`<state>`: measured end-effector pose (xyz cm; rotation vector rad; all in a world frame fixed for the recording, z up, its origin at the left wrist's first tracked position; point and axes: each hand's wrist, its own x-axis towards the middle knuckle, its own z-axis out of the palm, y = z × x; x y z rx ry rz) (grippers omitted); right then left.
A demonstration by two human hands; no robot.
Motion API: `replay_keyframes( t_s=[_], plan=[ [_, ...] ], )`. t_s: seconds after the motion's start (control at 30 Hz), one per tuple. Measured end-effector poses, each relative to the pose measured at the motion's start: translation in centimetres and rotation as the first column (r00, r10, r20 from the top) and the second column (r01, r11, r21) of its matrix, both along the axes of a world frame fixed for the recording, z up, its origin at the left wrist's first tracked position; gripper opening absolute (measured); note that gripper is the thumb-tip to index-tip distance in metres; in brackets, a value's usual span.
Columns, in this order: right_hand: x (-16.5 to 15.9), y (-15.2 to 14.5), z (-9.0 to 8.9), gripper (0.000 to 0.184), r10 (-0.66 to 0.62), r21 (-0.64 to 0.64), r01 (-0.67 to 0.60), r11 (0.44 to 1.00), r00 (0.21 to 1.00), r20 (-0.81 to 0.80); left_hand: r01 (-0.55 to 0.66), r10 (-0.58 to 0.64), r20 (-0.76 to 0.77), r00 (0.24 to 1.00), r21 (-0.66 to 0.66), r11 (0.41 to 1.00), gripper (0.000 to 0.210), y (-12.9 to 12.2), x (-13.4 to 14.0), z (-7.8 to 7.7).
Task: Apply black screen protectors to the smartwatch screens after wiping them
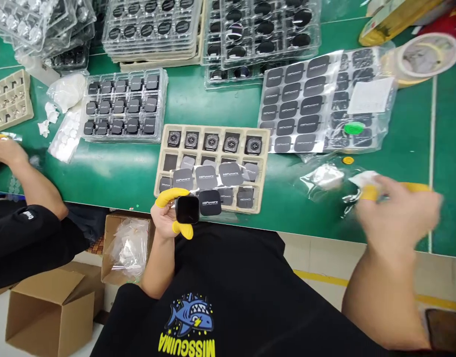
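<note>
Yellow finger cots cover fingertips on both of my hands. My left hand [168,215] grips a square black watch body [187,209] by its edges, dark glass face up, in front of the beige tray [263,188]. A clear sheet of dark square "HiFuture" stickers [206,177] lies over that tray's front rows. Square watch bodies [212,142], backs up, fill the tray's far row. My right hand [399,208], smeared by motion, is at the right, pinching a thin white piece [363,178] that could be cloth or paper. Close by is a white wad [326,176] on clear plastic.
Stacked clear trays [125,104] hold dark square pieces at the left. More sticker sheets [294,104] lie at the right, near tape rolls [428,54]. Round dark pieces fill trays [265,29] behind. A co-worker's hand [8,151] is at far left. Cardboard boxes [45,317] stand below.
</note>
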<state>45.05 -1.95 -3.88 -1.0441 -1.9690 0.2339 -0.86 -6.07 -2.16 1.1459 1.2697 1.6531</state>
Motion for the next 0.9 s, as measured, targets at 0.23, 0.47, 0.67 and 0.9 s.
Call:
replay_keyframes(
  t_s=[0.23, 0.47, 0.67, 0.9],
  plan=[
    [-4.8, -4.5, 3.6, 0.060, -0.563, -0.078, 0.574, 0.815, 0.816, 0.130, 0.041, -0.034, -0.102, 0.994, 0.071, 0.997, 0.072, 0.4, 0.9, 1.5],
    [-18.7, -3.9, 9.6, 0.071, 0.005, -0.147, -0.009, 0.989, 1.000, -0.029, 0.123, -0.095, -0.215, 0.972, 0.123, 0.985, 0.078, 0.4, 1.6, 1.8],
    [-21.2, -2.8, 7.5, 0.058, 0.066, -0.237, -0.081, 0.968, 0.995, -0.072, 0.096, -0.088, -0.154, 0.984, 0.046, 0.994, 0.068, -1.0, 1.1, 1.2],
    [-21.0, -3.4, 8.0, 0.059, 0.108, -0.346, -0.159, 0.925, 0.981, -0.161, 0.119, -0.118, 0.024, 0.993, -0.060, 0.991, 0.062, -2.1, 1.2, 1.1]
  ],
)
